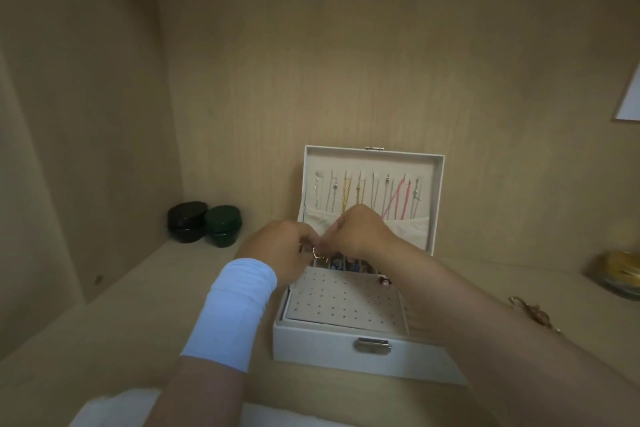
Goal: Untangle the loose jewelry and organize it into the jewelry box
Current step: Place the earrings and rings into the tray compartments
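Note:
A white jewelry box stands open on the wooden shelf, its lid upright with several chains hanging inside. A perforated earring panel lies across the front of the box. Above the box's rear compartments, my left hand and my right hand meet, both pinching a thin gold chain that dangles between the fingertips. Small coloured pieces lie in the compartments below the hands, partly hidden. A pink bead earring sits at the panel's right edge.
Two round lidded tins, one black and one green, stand at the back left. Loose gold jewelry lies on the shelf at right, beside a glass dish of gold pieces.

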`<state>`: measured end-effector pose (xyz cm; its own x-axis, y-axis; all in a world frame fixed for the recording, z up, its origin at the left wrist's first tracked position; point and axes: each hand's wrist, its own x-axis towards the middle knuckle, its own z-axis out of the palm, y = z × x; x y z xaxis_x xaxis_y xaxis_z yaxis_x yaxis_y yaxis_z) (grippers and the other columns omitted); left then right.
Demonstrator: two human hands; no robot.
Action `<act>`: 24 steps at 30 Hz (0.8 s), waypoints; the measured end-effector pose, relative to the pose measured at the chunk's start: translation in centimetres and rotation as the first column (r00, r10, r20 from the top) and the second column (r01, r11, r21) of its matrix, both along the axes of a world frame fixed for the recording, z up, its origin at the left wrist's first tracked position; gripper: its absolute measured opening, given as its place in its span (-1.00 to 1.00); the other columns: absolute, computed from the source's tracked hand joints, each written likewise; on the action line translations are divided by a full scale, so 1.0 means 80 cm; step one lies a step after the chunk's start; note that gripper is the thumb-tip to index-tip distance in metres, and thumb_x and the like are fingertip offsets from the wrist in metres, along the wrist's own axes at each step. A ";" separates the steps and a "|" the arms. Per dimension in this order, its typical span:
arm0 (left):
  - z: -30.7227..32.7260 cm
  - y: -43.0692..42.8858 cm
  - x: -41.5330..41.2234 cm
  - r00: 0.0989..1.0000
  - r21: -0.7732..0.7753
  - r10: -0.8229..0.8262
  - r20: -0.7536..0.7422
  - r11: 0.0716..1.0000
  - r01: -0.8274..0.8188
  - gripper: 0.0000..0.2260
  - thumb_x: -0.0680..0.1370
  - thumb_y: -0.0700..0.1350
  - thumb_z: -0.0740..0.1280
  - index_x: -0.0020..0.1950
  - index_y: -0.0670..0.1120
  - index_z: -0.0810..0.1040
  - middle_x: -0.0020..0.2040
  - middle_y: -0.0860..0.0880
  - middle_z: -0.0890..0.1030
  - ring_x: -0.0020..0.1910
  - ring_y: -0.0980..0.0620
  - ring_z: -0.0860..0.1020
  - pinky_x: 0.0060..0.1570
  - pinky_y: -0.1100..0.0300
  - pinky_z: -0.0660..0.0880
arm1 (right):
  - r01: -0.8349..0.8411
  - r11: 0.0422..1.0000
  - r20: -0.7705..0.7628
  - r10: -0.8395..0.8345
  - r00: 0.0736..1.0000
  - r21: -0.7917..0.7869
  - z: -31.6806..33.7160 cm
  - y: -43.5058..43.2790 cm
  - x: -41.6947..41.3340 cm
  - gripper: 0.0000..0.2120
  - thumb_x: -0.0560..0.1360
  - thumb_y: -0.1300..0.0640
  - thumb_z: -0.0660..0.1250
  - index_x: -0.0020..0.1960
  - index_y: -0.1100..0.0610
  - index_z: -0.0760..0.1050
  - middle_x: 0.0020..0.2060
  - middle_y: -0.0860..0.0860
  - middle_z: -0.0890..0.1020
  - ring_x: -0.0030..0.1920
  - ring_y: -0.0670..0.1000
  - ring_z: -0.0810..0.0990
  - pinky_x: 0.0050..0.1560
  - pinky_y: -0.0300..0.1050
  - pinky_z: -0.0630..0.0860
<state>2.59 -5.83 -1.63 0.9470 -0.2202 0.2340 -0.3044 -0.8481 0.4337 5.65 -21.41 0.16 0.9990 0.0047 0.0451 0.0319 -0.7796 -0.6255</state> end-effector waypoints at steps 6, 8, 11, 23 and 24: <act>-0.010 -0.001 0.000 0.998 -0.030 -0.048 -0.042 0.998 0.047 -0.67 0.57 -0.14 0.27 0.26 0.21 0.50 0.12 0.18 0.64 0.06 0.09 0.58 0.17 0.06 0.54 | -0.032 0.996 0.016 0.033 0.999 -0.087 -0.001 -0.001 0.005 -0.77 0.38 0.06 0.54 -0.07 0.20 0.72 -0.24 0.12 0.71 -0.38 -0.01 0.55 -0.27 -0.12 0.56; -0.011 -0.001 0.000 0.999 -0.033 -0.029 -0.013 0.999 0.029 -0.66 0.57 -0.13 0.30 0.27 0.22 0.49 0.18 0.16 0.62 0.10 0.06 0.58 0.18 0.07 0.54 | -0.036 0.994 0.023 0.039 0.999 -0.105 -0.001 -0.004 0.005 -0.81 0.39 0.13 0.53 -0.05 0.20 0.72 -0.18 0.15 0.73 -0.39 -0.02 0.55 -0.26 -0.13 0.57; -0.010 0.002 -0.002 0.999 -0.053 0.004 0.041 0.999 -0.002 -0.67 0.55 -0.12 0.35 0.25 0.21 0.52 0.21 0.13 0.59 0.12 0.05 0.57 0.17 0.07 0.54 | -0.074 0.995 0.033 0.077 0.996 -0.070 -0.005 -0.005 0.002 -0.82 0.35 0.14 0.59 -0.05 0.13 0.73 -0.22 0.01 0.71 -0.35 -0.13 0.55 -0.24 -0.23 0.51; -0.006 -0.016 -0.014 0.929 -0.016 0.029 0.369 1.000 -0.025 -0.84 0.50 0.02 0.36 0.07 0.17 0.60 0.09 0.21 0.46 0.20 0.12 0.35 0.21 0.14 0.38 | -0.081 0.976 0.141 0.111 0.984 -0.204 0.000 -0.036 -0.020 -0.90 0.50 0.10 0.41 -0.10 -0.01 0.72 -0.22 -0.14 0.67 -0.12 -0.06 0.65 -0.07 -0.10 0.61; -0.003 -0.020 -0.018 0.914 -0.034 0.026 0.405 0.999 -0.014 -0.84 0.50 0.02 0.35 0.07 0.16 0.60 0.08 0.21 0.46 0.19 0.12 0.34 0.19 0.16 0.38 | -0.078 0.982 0.165 0.106 0.981 -0.172 0.005 -0.050 -0.026 -0.89 0.50 0.10 0.40 -0.11 0.00 0.71 -0.20 -0.15 0.67 -0.11 -0.09 0.64 -0.06 -0.10 0.61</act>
